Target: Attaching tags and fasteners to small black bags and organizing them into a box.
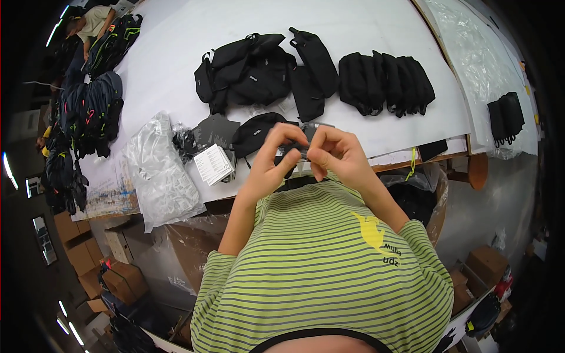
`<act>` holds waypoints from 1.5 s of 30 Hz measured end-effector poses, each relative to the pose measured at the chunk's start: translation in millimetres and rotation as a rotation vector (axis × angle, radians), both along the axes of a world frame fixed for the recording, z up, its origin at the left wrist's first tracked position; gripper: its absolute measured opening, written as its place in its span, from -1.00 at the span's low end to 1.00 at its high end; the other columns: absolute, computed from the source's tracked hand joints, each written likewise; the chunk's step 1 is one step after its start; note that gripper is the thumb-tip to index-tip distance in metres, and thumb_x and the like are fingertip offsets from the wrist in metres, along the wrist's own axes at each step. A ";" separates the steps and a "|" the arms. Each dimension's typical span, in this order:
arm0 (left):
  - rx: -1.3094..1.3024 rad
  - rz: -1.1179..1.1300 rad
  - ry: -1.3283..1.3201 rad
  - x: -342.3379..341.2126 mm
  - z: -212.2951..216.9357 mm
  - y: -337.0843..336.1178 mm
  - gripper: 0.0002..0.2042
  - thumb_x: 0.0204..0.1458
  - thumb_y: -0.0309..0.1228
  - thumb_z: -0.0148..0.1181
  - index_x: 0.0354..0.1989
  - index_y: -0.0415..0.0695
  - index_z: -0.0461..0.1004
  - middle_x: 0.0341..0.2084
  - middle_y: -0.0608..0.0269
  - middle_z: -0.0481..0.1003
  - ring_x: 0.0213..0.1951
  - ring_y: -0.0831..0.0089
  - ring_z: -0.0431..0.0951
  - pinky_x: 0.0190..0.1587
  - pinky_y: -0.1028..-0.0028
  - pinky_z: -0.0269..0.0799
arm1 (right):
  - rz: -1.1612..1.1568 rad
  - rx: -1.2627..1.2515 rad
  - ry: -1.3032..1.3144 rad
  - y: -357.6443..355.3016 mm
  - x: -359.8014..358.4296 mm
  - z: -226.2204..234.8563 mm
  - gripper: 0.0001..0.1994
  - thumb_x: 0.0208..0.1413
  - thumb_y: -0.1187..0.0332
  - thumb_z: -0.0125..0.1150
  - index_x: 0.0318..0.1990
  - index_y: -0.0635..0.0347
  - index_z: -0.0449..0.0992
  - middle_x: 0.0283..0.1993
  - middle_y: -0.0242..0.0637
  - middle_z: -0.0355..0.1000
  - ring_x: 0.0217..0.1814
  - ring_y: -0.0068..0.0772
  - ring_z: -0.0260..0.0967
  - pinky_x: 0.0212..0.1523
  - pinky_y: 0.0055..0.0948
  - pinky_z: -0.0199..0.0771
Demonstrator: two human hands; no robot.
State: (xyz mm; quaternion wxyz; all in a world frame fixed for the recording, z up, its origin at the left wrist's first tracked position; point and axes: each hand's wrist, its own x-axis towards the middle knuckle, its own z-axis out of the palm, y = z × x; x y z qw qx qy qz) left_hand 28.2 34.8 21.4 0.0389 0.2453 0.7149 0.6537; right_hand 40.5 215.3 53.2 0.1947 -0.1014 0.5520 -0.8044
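Close to my body, at the near edge of the table, my left hand [275, 157] and my right hand [338, 154] are raised with fingertips bent in a pinch. Between them is a small dark piece [306, 136] whose kind I cannot make out; the fingers partly hide it. Just beyond my left hand lies a small black pouch [254, 133] with a light mark on it. Left of the pouch are a stack of white printed cards [213, 165], dark cards [215, 130] and a bundle of black cords [185, 143].
Clear plastic bags [158, 170] lie at the table's left. Farther back are a pile of black bags [250, 73] and a row of black bags [385, 83]. Backpacks [91, 112] line the far left, where another person [94, 23] stands. Cardboard boxes [125, 282] are below.
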 end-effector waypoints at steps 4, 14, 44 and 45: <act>-0.086 -0.329 -0.411 6.6 1.6 -9.4 -0.76 0.21 -0.30 -0.14 -0.23 -0.23 0.37 -0.37 0.30 0.35 -0.23 0.49 0.31 -0.11 0.54 0.21 | 0.002 -0.142 -0.036 1.8 -4.6 -0.6 -0.81 0.15 0.32 0.12 -0.43 0.21 0.33 -0.66 -0.42 0.32 -0.66 -0.73 0.19 -0.63 -0.72 0.08; -0.393 -0.245 -0.337 1.9 -7.6 -53.2 -0.78 0.05 -0.26 0.12 -0.34 -0.18 0.41 -0.37 0.30 0.37 -0.31 0.43 0.30 -0.18 0.51 0.19 | -0.051 -0.252 -0.133 10.7 -3.8 -7.5 -0.77 0.17 0.26 0.08 -0.44 0.18 0.30 -0.61 -0.46 0.28 -0.70 -0.72 0.18 -0.68 -0.76 0.04; -0.218 -0.067 -0.783 51.1 -15.3 -83.9 -0.77 -0.13 -0.41 0.34 -0.44 -0.23 0.40 -0.52 0.48 0.38 -0.40 0.71 0.32 -0.31 0.65 0.24 | 0.145 0.076 -0.119 -18.2 -2.4 -89.7 -0.62 0.19 0.19 0.00 0.10 0.12 0.27 0.06 -0.31 0.27 0.17 -0.44 0.14 0.19 -0.42 0.08; -0.147 -0.035 -0.898 52.3 -14.4 -84.9 -0.79 -0.10 -0.40 0.32 -0.39 -0.24 0.42 -0.50 0.47 0.40 -0.40 0.70 0.34 -0.30 0.64 0.26 | 0.145 0.172 -0.104 -20.6 0.0 -94.6 -0.62 0.19 0.20 -0.02 0.11 0.13 0.27 0.07 -0.31 0.25 0.18 -0.43 0.13 0.20 -0.41 0.07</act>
